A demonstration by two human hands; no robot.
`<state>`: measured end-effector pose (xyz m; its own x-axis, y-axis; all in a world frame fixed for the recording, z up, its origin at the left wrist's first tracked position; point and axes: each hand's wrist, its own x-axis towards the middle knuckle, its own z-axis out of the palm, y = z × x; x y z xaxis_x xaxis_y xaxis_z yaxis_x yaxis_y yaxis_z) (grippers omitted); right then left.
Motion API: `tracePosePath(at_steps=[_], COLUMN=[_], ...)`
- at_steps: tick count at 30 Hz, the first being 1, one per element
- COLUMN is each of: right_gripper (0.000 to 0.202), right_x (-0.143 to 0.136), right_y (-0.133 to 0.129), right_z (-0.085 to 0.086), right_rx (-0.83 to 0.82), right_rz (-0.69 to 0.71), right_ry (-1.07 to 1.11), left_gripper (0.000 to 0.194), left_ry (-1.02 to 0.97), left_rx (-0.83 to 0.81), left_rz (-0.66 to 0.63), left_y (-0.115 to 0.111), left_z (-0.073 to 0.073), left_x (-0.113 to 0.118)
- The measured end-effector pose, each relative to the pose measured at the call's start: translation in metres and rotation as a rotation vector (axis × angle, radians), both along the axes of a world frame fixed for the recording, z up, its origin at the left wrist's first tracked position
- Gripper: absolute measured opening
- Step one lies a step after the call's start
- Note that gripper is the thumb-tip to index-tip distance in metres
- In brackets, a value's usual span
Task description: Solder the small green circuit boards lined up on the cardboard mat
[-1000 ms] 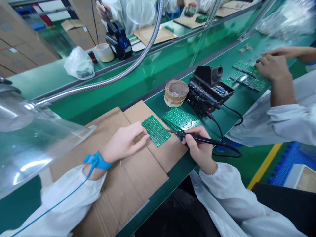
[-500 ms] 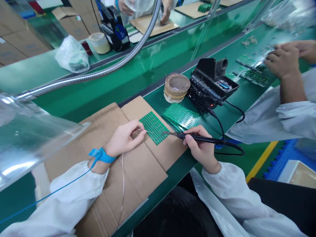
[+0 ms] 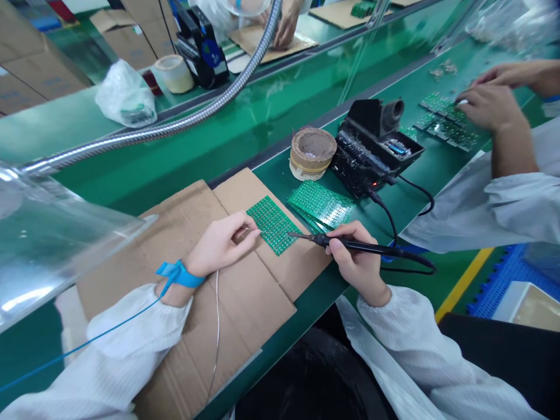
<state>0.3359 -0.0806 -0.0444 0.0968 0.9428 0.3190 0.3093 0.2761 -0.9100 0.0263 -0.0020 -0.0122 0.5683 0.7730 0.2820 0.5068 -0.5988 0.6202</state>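
A green circuit board (image 3: 273,226) lies on the brown cardboard (image 3: 245,291). My left hand (image 3: 225,242), with a blue strap at the wrist, pinches a thin solder wire (image 3: 217,315) at the board's left edge; the wire's end reaches over the board and its tail hangs down across the cardboard. On the other side, my right hand (image 3: 356,256) is closed round a black soldering iron (image 3: 371,247). The iron's tip is over the right part of the board; whether it touches is too small to tell. More green boards (image 3: 321,204) lie stacked just behind.
Behind the stack stand a tape roll (image 3: 312,153) and a black soldering station (image 3: 371,151) with cables. A metal flexible hose (image 3: 175,131) with a clear hood (image 3: 61,239) spans the left. A co-worker's hands (image 3: 499,108) are over small boards at right; another person's hand shows beyond the divider.
My hands, the wire and the iron stay almost where they were. The co-worker's hands at right have shifted left, and the hand beyond the divider has also moved slightly.
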Motion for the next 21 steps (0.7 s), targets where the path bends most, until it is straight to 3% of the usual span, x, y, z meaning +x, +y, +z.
tracePosePath(at_steps=[13, 21], right_gripper=[0.014, 0.016], right_x=[0.0056, 0.0045], right_y=[-0.0095, -0.0075], right_z=[-0.0029, -0.0006], right_rx=[0.017, -0.018], right_rz=[-0.038, -0.002], right_ry=[0.071, 0.048], left_gripper=[0.013, 0.014], left_ry=[0.015, 0.034], left_rx=[-0.013, -0.015], left_rz=[-0.105, -0.093], left_y=[-0.0029, -0.0019], left_z=[0.0019, 0.0023], left_x=[0.0038, 0.0075])
